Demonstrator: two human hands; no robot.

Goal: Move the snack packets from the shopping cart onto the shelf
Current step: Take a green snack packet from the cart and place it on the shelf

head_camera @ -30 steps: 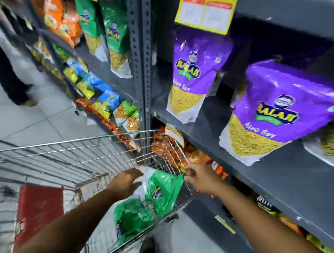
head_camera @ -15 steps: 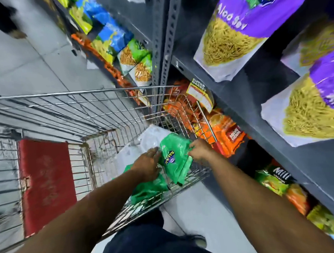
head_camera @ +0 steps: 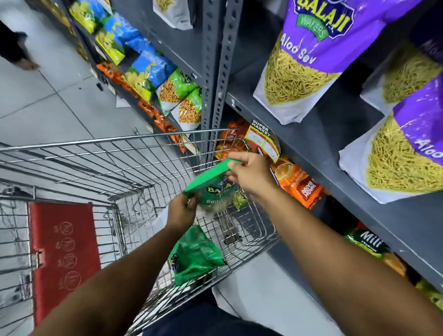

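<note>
A green Balaji snack packet (head_camera: pixel 211 185) hangs above the near right corner of the wire shopping cart (head_camera: pixel 94 157). My left hand (head_camera: pixel 183 210) grips its lower left corner and my right hand (head_camera: pixel 249 175) pinches its top right edge. A second green packet (head_camera: pixel 196 256) lies crumpled on the cart floor below my left forearm. The grey metal shelf (head_camera: pixel 322 139) stands to the right, with purple Aloo Sev bags (head_camera: pixel 309 51) leaning on it.
Orange packets (head_camera: pixel 297 182) fill the lower shelf beside the cart, under a yellow price tag (head_camera: pixel 263 140). Blue and green packets (head_camera: pixel 146 67) line the far bay. The cart's red child seat flap (head_camera: pixel 62 256) is at left. A person's legs (head_camera: pixel 7 42) stand up the aisle.
Both hands have lifted the green packet up out of the cart basket toward the shelf side. The second packet stays on the cart floor.
</note>
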